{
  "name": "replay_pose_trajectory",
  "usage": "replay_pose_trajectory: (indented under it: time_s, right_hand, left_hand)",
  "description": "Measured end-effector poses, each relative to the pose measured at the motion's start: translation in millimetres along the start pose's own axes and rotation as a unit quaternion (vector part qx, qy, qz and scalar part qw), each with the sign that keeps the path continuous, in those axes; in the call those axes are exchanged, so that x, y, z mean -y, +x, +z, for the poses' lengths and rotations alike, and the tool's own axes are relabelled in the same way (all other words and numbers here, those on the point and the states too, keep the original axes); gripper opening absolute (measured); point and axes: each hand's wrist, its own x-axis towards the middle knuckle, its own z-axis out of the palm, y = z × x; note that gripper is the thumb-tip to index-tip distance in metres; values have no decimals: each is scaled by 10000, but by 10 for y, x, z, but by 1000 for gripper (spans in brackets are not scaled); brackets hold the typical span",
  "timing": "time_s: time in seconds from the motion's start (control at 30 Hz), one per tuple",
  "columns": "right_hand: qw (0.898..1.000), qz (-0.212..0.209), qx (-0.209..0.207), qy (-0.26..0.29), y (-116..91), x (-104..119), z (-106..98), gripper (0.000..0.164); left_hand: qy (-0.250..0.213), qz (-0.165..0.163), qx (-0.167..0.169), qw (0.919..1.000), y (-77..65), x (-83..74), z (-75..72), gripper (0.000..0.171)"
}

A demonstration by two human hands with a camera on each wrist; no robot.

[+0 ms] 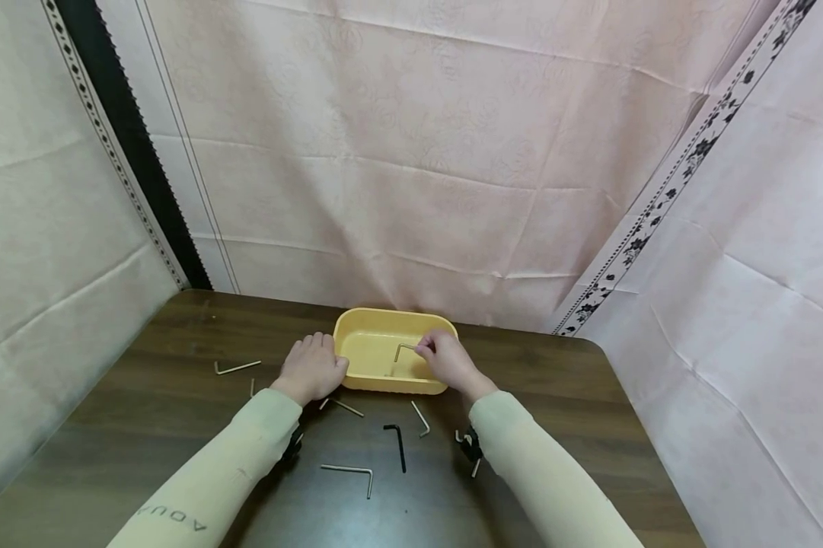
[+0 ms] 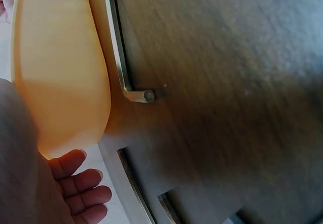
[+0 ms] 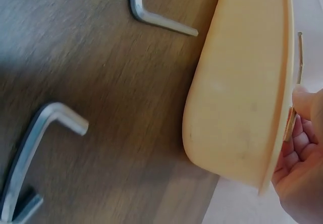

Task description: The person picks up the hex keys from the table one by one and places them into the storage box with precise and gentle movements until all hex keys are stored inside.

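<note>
A yellow plastic tray (image 1: 378, 383) stands near the table's back edge. Over its right half, my right hand (image 1: 451, 361) pinches a hex key (image 1: 404, 347) between thumb and fingers; the right wrist view shows the thin hex key (image 3: 301, 57) beyond the tray's rim. My left hand (image 1: 313, 367) rests against the tray's left end, its thumb at the rim. In the left wrist view the fingers (image 2: 90, 198) of that hand extend past the tray wall, loosely bent. The tray's floor is partly hidden by my right hand.
Several hex keys lie on the dark wooden table (image 1: 534, 426): a black hex key (image 1: 399, 447), a large silver hex key (image 1: 349, 469) in front, and another hex key (image 1: 238, 367) at left. Others lie partly under my forearms. A pale curtain (image 1: 411, 190) hangs behind.
</note>
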Motion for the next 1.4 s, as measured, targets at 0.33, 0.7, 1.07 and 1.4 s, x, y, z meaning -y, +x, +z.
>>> replay_pose_trajectory:
  time_s: [0.33,0.7,1.07,1.4]
  right_hand:
    - [9996,162,233,32,73,15,110,15]
    - [9984,327,440,-110,54,38,166,15]
    - [9988,293,384,-102,36,2,162,15]
    - [9987,-119,-303,385,-165,13,-107,27]
  left_hand:
    - [-12,-16,61,10000,13,7,16,37]
    - [-90,-68,34,9999,-2,-12,19,37]
    - [-78,-52,52,9999,13,-27,45,38]
    - [-29,-37,122,9999,14,-26,14,39]
